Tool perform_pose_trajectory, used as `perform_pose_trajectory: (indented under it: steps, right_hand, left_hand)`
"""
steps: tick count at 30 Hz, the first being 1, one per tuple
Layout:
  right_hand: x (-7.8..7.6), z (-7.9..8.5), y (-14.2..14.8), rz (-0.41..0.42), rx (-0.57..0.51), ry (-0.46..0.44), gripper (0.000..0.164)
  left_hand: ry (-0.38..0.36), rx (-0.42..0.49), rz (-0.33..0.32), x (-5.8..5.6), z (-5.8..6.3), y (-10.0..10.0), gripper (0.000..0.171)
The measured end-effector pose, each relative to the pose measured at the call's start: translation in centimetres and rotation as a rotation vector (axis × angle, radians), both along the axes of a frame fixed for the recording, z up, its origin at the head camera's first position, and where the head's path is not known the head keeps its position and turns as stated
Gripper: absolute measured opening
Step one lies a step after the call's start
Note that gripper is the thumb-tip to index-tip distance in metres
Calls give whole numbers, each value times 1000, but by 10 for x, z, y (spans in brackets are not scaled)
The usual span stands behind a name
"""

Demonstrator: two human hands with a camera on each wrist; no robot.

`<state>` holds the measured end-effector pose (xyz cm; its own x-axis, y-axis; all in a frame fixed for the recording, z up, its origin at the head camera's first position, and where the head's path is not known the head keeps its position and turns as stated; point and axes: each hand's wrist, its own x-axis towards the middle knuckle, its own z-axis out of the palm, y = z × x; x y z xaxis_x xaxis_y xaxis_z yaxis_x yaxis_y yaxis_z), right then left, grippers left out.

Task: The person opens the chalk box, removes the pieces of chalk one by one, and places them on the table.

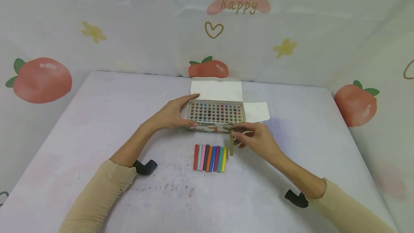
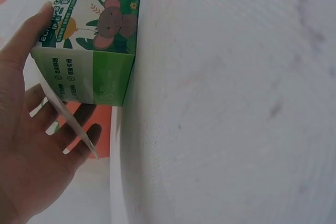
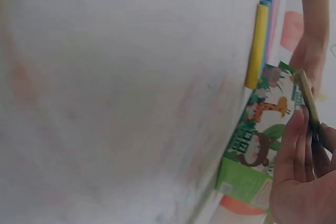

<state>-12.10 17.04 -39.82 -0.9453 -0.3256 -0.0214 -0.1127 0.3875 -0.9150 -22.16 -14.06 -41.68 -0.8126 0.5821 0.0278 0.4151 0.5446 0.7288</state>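
An opened cardboard chalk box (image 1: 211,128) with animal pictures on its front stands mid-table, full of upright coloured chalks. My left hand (image 1: 169,114) holds its left end, thumb on the front and fingers round toward the back. The left wrist view shows that thumb on the printed face (image 2: 107,3), with the other fingers behind a white flap (image 2: 71,116). Just before the box's right front corner, my right hand (image 1: 258,139) pinches an olive chalk (image 1: 231,146) by its upper end. In the right wrist view the olive chalk (image 3: 307,95) overlaps the box.
Several coloured chalks lie side by side in a row in front of the box, from a red chalk (image 1: 196,157) to a yellow chalk (image 1: 224,159). The lid (image 1: 216,90) is folded back, and a side flap (image 1: 256,112) sticks out right. Coloured smudges mark the white tabletop (image 1: 161,197).
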Motion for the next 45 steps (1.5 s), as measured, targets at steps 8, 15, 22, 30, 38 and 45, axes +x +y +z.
perform_pose_trajectory:
  steps: [8,15,22,30,38,45]
  right_hand:
    - [3,-12,3,-5,-25,-115,26]
    - [5,-21,4,1,50,-173,24]
    - [9,-30,1,16,129,-176,13]
    - [9,-33,0,26,138,-170,13]
    - [10,-30,2,27,193,-138,13]
    - [10,-18,9,88,337,52,18]
  left_hand:
    - [10,-10,-4,0,3,2,99]
    - [19,-13,-10,1,5,3,100]
    - [24,-18,-16,2,7,4,101]
    - [46,-29,10,4,6,2,102]
    - [116,-85,35,8,6,-4,107]
    - [322,-218,78,21,12,-14,110]
